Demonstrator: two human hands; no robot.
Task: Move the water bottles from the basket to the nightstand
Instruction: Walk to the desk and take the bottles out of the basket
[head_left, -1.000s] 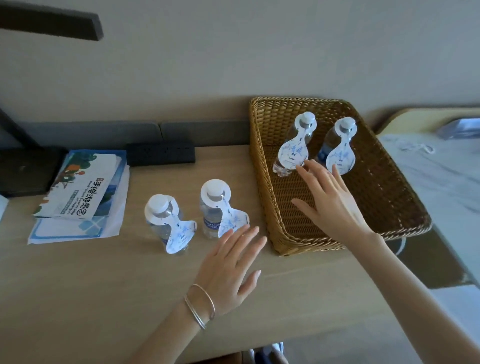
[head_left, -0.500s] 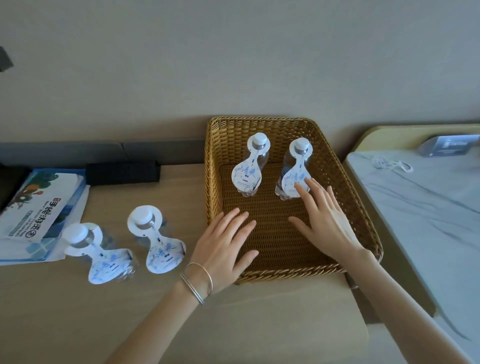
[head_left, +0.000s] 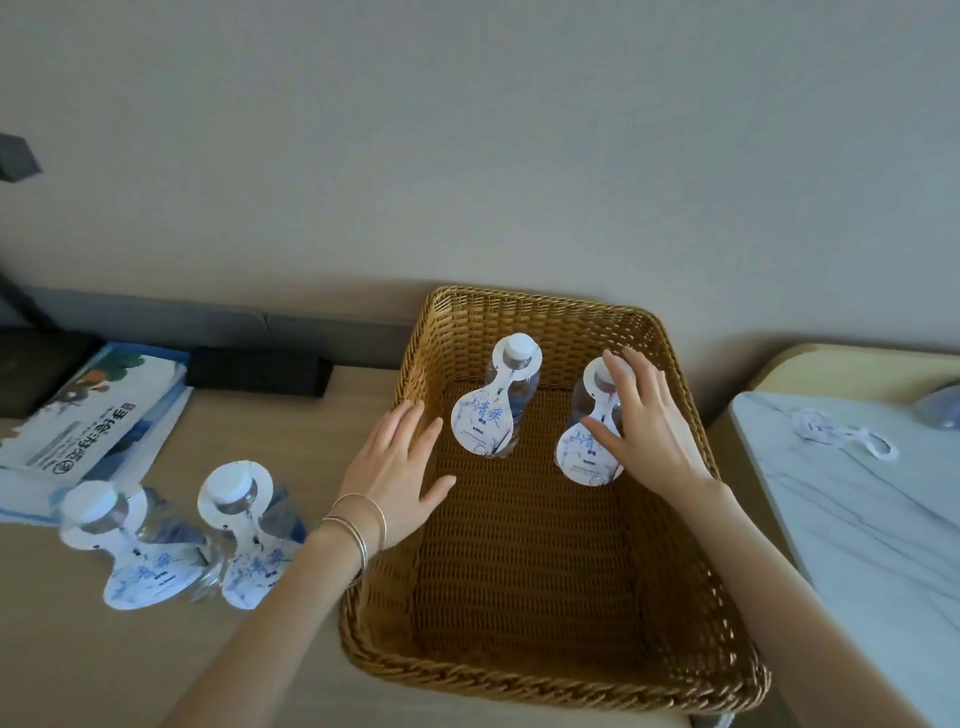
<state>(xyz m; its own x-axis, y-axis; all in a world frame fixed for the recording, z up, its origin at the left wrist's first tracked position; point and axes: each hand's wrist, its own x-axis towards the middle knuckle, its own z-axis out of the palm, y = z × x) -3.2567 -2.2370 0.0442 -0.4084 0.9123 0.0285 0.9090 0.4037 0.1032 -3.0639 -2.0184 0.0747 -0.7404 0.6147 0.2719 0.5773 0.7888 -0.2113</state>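
Right hand (head_left: 647, 431) half-closes around the two-o'clock bottle (head_left: 592, 410), left hand (head_left: 397, 467) spread empty; smooth, light plastic, best gripped mid-body below the floppy neck tag (head_left: 587, 457).

The right hand (head_left: 647, 431) covers the cap and right flank of the bottle (head_left: 589, 415) it reaches around; whether the fingers press the plastic or only curve close cannot be told. Just left of that grip, a second bottle (head_left: 511, 395) is half masked by its own hang tag (head_left: 480, 421); small print under the large characters is too small to read. Further left, the left hand (head_left: 395, 467) blocks part of the basket wall (head_left: 415, 364). Well left of the grip, two bottles on the wood top (head_left: 98, 525) (head_left: 244, 514) are smeared, tag text illegible. Brochure (head_left: 98, 421) is cut by the left edge. Both forearms leave the frame at the bottom.
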